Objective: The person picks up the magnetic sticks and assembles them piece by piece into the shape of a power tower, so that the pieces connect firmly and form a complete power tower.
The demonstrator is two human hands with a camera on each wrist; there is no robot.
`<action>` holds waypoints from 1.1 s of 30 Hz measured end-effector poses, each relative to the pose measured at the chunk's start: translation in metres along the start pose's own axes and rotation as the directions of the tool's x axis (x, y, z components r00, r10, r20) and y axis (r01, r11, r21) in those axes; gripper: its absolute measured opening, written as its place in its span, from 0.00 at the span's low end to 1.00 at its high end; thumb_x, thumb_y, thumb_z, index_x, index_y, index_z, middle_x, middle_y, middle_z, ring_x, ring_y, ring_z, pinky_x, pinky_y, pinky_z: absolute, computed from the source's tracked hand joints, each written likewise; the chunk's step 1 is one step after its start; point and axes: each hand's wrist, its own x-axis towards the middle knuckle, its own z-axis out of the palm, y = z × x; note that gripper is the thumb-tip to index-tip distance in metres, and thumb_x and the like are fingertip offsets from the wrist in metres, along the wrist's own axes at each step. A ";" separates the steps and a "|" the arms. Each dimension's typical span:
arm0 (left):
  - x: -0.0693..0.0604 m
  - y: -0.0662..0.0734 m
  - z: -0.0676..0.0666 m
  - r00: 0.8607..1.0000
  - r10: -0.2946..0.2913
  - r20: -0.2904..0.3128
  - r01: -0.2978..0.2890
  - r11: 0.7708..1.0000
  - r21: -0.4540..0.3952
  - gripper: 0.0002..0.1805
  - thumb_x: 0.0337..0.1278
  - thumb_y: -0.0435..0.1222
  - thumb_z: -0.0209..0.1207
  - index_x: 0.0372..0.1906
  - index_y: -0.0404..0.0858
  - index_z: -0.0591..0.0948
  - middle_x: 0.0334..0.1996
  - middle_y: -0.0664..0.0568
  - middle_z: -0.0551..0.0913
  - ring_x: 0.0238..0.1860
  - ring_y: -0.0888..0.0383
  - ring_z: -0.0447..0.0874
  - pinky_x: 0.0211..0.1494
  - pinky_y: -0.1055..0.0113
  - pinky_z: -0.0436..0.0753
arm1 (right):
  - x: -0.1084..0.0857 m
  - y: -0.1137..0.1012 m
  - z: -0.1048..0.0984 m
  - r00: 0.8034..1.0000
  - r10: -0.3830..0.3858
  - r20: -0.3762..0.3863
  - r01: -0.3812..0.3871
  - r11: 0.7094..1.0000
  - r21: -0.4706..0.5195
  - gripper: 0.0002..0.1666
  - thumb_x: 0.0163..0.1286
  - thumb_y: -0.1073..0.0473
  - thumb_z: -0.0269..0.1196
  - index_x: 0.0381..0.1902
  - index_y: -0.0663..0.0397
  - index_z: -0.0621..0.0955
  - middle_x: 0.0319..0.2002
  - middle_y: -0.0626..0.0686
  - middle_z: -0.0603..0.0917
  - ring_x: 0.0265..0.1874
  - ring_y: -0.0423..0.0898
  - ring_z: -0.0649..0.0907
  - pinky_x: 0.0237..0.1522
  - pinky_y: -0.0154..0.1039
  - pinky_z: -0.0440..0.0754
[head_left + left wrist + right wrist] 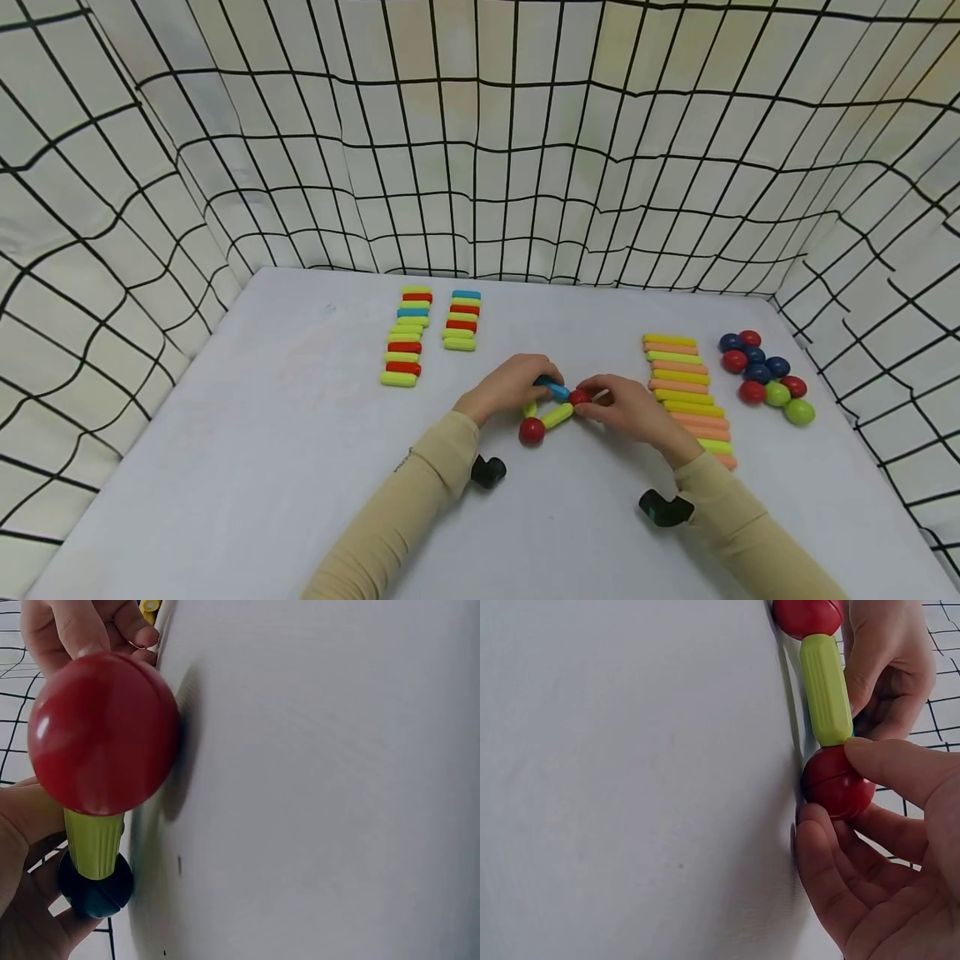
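A small triangle of rods and balls lies on the white table (pixel 225 467) between the hands. My left hand (pixel 517 383) grips the dark blue ball (pixel 94 892) at its far left corner, fingers curled round it. With thumb and fingers my right hand (pixel 626 408) pinches a red ball (pixel 838 784) at the right corner. Another red ball (pixel 532 431) forms the near corner, touched by neither hand. Yellow-green rods (pixel 558 416) run from that near ball to the two held ones. A blue rod (pixel 557 390) spans the far side, partly hidden by the left fingers.
Short rods in yellow-green, red and blue lie in two columns (pixel 403 346) (pixel 462 321) at the back left. Longer yellow and orange rods (pixel 686 392) form a column on the right, beside loose balls (pixel 757 372). Black netting (pixel 480 150) encloses the table's back and sides.
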 end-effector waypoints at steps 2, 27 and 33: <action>0.000 -0.001 0.000 1.000 -0.002 0.000 0.002 1.000 -0.011 0.12 0.64 0.33 0.61 0.51 0.39 0.84 0.45 0.54 0.82 0.47 0.60 0.77 0.56 0.71 0.75 | 0.001 0.000 0.000 1.000 0.003 0.002 -0.003 1.000 0.006 0.22 0.66 0.50 0.67 0.52 0.58 0.81 0.44 0.53 0.83 0.39 0.46 0.83 0.40 0.39 0.82; -0.045 -0.038 -0.039 0.880 -0.304 -0.365 0.209 0.938 -0.277 0.16 0.64 0.32 0.60 0.57 0.40 0.80 0.55 0.50 0.80 0.59 0.52 0.75 0.64 0.56 0.73 | 0.010 0.000 -0.003 0.991 0.136 -0.009 -0.137 0.989 -0.055 0.21 0.69 0.45 0.62 0.49 0.54 0.82 0.38 0.50 0.82 0.38 0.48 0.77 0.39 0.37 0.78; -0.059 -0.054 -0.045 0.822 -0.411 -0.395 0.349 0.911 -0.222 0.18 0.61 0.28 0.61 0.56 0.33 0.80 0.54 0.43 0.79 0.58 0.46 0.73 0.64 0.54 0.73 | 0.016 0.003 -0.007 0.976 0.215 -0.008 -0.215 0.976 -0.005 0.25 0.68 0.43 0.62 0.52 0.55 0.80 0.41 0.53 0.81 0.37 0.48 0.77 0.36 0.36 0.79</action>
